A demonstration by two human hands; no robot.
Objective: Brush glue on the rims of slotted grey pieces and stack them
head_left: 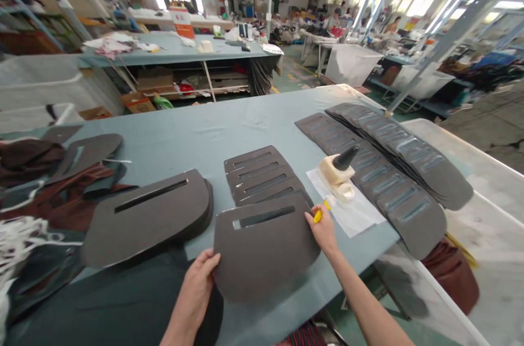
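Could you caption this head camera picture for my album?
Left hand steadies a slotted dark panel while right hand, holding a yellow tool, touches its edge.

Both bare forearms are seen entering from the bottom edge and are stretched forward and slightly inward. The left hand is held low, palm turned inward, with the fingers extended and pressed together against an edge, the thumb tucked beneath. The right hand is reached further forward on a long, straight forearm; its wrist is kept level, and its fingers are curled closed in a pinch near the thumb.
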